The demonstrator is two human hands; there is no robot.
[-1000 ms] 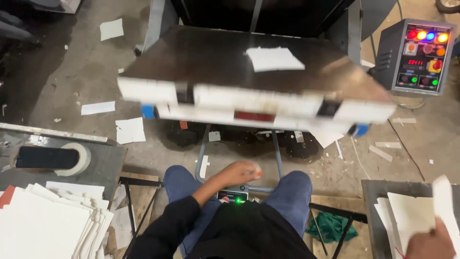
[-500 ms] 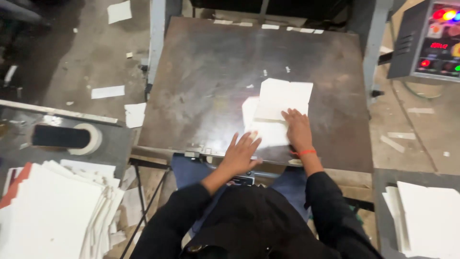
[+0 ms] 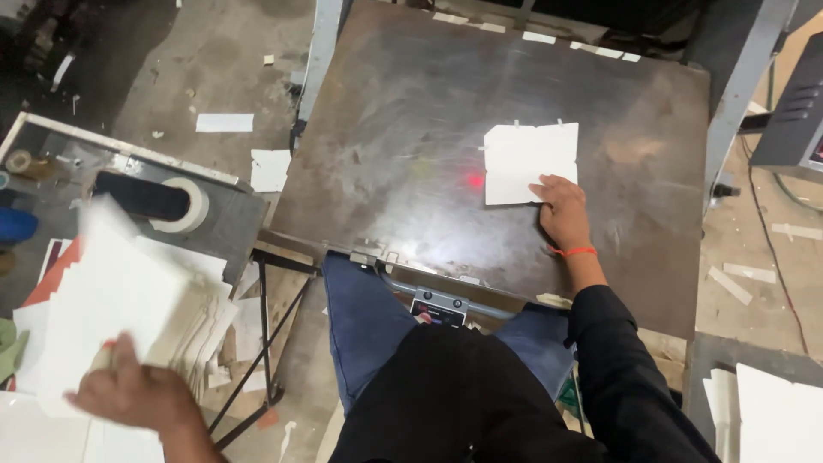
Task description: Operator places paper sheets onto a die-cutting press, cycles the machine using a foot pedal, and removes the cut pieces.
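The right hand (image 3: 561, 210) is pressing flat on a white card (image 3: 530, 162) (on the metal plate (image 3: 403, 154)) while the left hand (image 3: 137, 399) is gripping a blurry white sheet (image 3: 107, 304).

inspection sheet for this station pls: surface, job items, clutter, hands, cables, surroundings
Surface: dark metal plate, worn and scuffed, a red light dot on it.
Job's things: white cut card flat on the plate; white sheet, blurred, over a stack of white sheets at left.
Clutter: paper scraps on the floor; tape roll on the side bench.
Grippers: right hand rests on the card's corner; left hand grips the sheet.
Cables: red cable on the floor at right.
Surroundings: control box at right; more white sheets lower right.
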